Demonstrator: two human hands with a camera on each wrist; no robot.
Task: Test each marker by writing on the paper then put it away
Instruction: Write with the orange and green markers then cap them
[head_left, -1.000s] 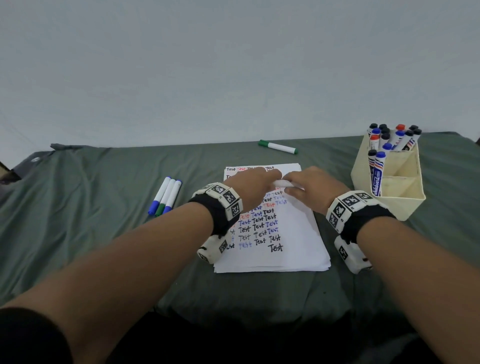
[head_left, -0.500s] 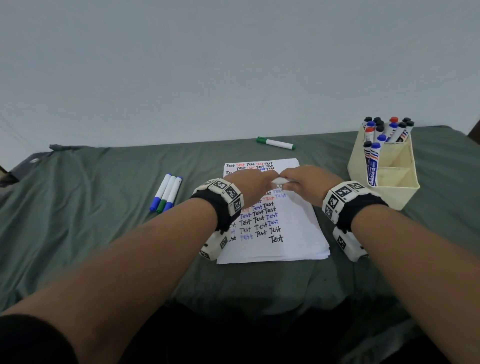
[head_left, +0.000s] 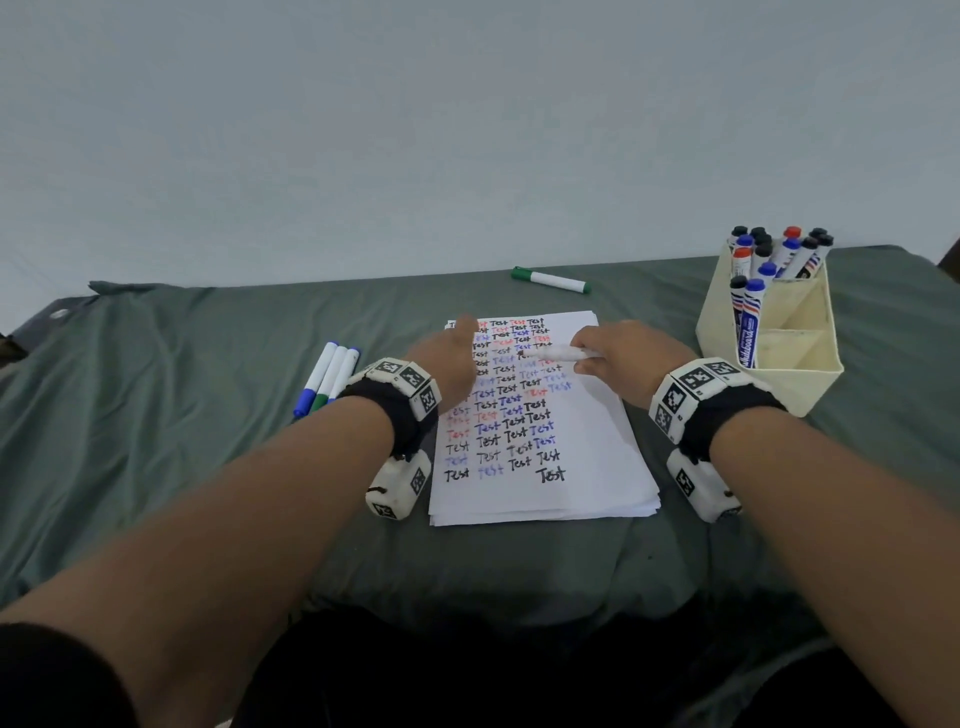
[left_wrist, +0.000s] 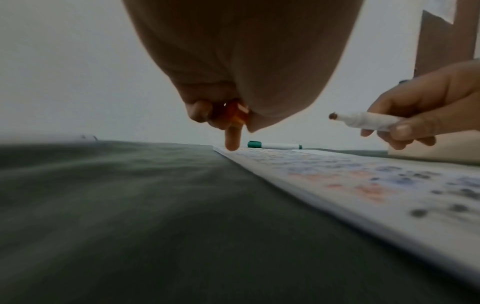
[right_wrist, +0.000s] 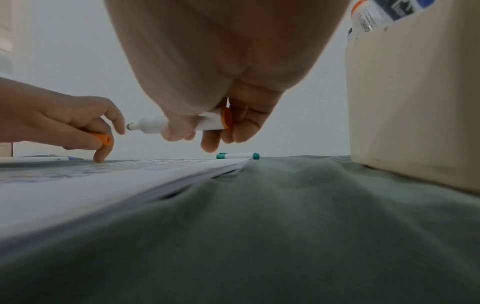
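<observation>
An uncapped white marker (head_left: 558, 354) is gripped in the fingers of the right hand (head_left: 621, 358) and held above the upper part of the stack of paper (head_left: 587, 467), which lies at the middle of the green-covered worktop (head_left: 182, 467). Its long axis is seen roughly level, running across the sheet, with the tip pointing toward the left hand (head_left: 452, 364).

Only in the right wrist view is the orange end of the barrel (right_wrist: 226, 118) shown, tucked under the curled fingers (right_wrist: 215, 142), and the tip (right_wrist: 131, 126) is seen clear of the paper.

The orange cap (right_wrist: 102, 139) is hidden from the head camera; in both wrist views it is seen pinched in the curled left fingers, while one finger (left_wrist: 232, 142) is stretched down to the far left corner of the paper.

Rows of the word "Test" in black, red and blue are legible only from the head view.

A green-capped marker (head_left: 549, 279) lies near the far edge of the worktop, beyond the paper. Three markers (head_left: 326, 378) lie side by side left of the paper. A cream organizer (head_left: 789, 358) with upright markers stands toward the right edge.
</observation>
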